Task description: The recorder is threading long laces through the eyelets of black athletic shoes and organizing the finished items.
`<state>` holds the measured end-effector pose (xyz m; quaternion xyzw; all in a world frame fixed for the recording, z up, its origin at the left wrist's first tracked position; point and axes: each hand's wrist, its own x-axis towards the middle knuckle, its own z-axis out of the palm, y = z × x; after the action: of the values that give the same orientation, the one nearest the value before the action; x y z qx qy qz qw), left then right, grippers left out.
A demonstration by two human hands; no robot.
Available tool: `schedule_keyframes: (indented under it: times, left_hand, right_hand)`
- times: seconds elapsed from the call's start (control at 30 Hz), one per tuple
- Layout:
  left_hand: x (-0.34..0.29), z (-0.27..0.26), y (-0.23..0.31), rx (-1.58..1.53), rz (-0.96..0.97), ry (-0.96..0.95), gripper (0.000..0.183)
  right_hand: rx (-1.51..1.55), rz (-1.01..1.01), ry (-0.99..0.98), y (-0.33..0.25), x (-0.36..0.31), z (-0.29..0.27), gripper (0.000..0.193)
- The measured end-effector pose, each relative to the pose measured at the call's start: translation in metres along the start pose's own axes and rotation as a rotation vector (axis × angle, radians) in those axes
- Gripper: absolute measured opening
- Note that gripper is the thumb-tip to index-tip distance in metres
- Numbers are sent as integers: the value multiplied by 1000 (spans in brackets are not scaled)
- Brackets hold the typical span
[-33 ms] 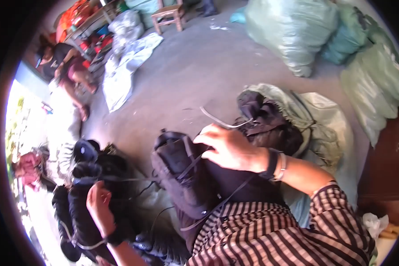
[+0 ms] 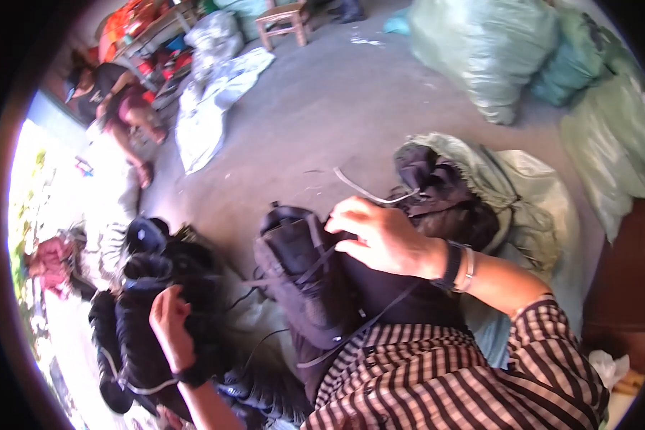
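A dark shoe rests on my lap, its opening facing away from me. My right hand is beside the shoe's upper right edge, with its fingertips pinched on a dark shoelace that runs up from the shoe's front. To the left of the shoe, my left hand is closed in a pinch. A thin stretch of lace runs from the shoe's left side toward it, blurred near the fingers. A thin cord also lies across my lap below the shoe.
Several black shoes are piled at my left, some tied with pale cord. An open pale sack with dark shoes lies at my right. Large green sacks stand beyond. A person sits far left, near a wooden chair.
The whole scene has shifted slightly to the right in the view. Both hands keep nearly the same places by the shoe, the left one still pinched.
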<state>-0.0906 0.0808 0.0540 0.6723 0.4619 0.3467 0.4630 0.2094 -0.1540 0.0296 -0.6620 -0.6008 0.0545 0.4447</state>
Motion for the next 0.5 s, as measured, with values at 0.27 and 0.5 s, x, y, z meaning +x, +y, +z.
schedule_keyframes:
  times: [0.27,0.5]
  left_hand:
    - [14,7,-10,-822,-236,-136,15]
    - [29,-21,-15,-902,-97,106,15]
  right_hand:
    - [-130,-274,-309,-10,-2,36,9]
    - [0,208,-580,-14,17,29,21]
